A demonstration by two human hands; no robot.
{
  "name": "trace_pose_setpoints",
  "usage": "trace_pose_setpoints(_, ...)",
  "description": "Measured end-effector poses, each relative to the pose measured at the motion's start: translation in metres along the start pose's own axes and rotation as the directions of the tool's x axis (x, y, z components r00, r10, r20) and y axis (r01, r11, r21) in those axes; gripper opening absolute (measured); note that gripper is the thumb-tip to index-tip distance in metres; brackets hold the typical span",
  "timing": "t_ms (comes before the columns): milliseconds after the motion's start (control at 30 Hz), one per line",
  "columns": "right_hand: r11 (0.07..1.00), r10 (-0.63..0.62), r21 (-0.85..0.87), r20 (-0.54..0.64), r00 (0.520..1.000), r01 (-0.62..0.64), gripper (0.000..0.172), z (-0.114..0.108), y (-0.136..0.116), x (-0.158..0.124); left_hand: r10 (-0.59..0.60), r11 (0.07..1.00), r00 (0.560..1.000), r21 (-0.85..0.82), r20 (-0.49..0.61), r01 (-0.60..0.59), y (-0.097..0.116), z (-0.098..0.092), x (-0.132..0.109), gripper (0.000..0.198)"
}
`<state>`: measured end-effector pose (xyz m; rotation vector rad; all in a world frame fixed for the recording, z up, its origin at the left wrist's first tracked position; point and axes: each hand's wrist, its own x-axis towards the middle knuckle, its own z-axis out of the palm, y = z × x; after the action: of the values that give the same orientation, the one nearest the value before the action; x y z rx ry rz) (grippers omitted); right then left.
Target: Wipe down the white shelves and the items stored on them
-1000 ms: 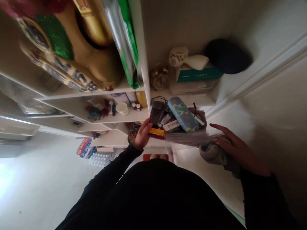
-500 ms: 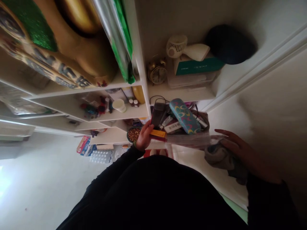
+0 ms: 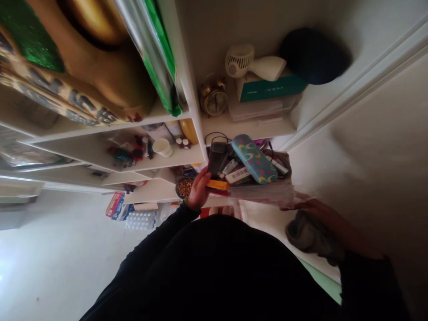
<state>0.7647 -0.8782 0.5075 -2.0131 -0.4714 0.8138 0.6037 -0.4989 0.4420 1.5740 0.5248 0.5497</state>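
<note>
Beyond the left hand (image 3: 199,190), a small brass twin-bell alarm clock (image 3: 214,100) stands on a white shelf (image 3: 247,127), beside a white mini fan (image 3: 239,61) lying on a teal cardboard box (image 3: 270,88). A dark rounded object (image 3: 314,55) sits past them. Just beside that hand is a round dark-rimmed bowl of brown nuts (image 3: 185,187). Farther out lie a white plastic cup (image 3: 162,147) and a clear blister pack of white tablets (image 3: 141,220), while a large gold-and-green glittery package (image 3: 87,58) fills the shelf section above.

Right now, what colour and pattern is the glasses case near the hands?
The glasses case is teal with curved yellow and red shapes; the head view shows it best.
</note>
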Motion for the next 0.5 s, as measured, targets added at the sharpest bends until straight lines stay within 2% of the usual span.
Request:
trace_pose_setpoints(100,0.993,0.032,0.116,-0.059,0.998,-0.025,0.067,0.023,-0.005,0.007,-0.173,0.959,0.985,-0.234,-0.026,0.162,0.002,0.013,-0.001,0.050)
trace_pose_setpoints(167,0.985,0.067,0.165,-0.078,0.995,-0.054,0.074,0.036,-0.008,0.011,-0.240,0.916,0.971,-0.331,-0.003,0.226,0.002,0.021,-0.004,0.053)
trace_pose_setpoints(300,0.962,0.139,0.249,-0.082,0.987,-0.114,0.074,0.049,-0.002,0.013,-0.322,0.843,0.944,-0.430,0.079,0.323,-0.007,0.025,-0.013,0.061)
trace_pose_setpoints(500,0.952,0.210,0.247,-0.093,0.973,-0.181,0.059,0.054,0.029,0.010,-0.390,0.813,0.916,-0.433,0.089,0.388,-0.043,0.025,-0.033,0.076)
